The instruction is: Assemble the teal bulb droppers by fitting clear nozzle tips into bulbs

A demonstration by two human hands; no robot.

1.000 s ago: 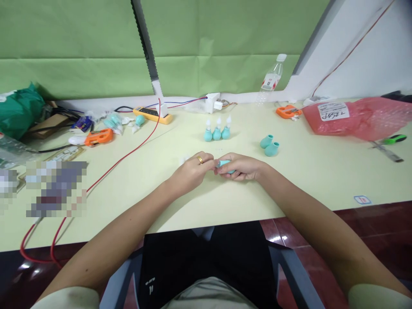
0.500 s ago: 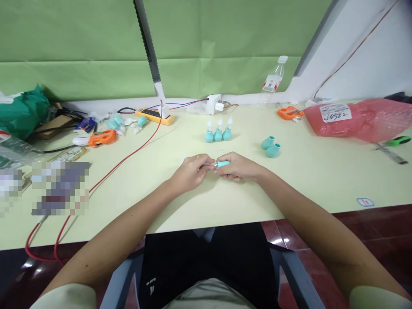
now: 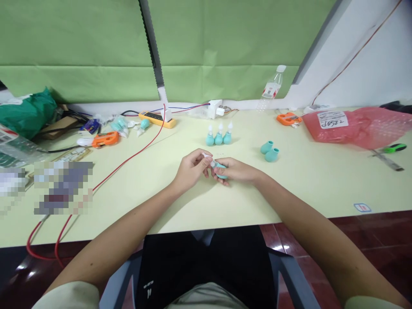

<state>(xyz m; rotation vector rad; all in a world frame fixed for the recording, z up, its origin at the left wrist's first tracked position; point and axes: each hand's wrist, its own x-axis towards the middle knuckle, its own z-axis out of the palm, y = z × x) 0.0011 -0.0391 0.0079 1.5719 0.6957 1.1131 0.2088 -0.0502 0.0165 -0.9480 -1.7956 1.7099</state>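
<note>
My right hand (image 3: 236, 169) is wrapped round a teal squeeze bulb (image 3: 221, 173), whose pale clear neck (image 3: 213, 163) points up and left. Close beside that neck, my left hand (image 3: 192, 168) pinches a small white tip (image 3: 206, 155) between thumb and fingers. Whether tip and neck touch, I cannot tell. Beyond my hands, three teal bulbs with white pointed tips (image 3: 219, 137) stand upright in a row. Two bare teal bulbs (image 3: 272, 155) with open mouths lie to the right.
A red plastic bag (image 3: 350, 126), an orange tool (image 3: 289, 119) and a clear bottle (image 3: 273, 86) are at the right. Leftward are a yellow power strip (image 3: 157, 119), a red cable (image 3: 128, 162), another orange tool (image 3: 105, 139) and a green bag (image 3: 28, 111).
The bulb in my right hand has turned, its neck now tilting up and left. The white tip in my left fingers has come up and shows more plainly. The camera view has shifted slightly.
</note>
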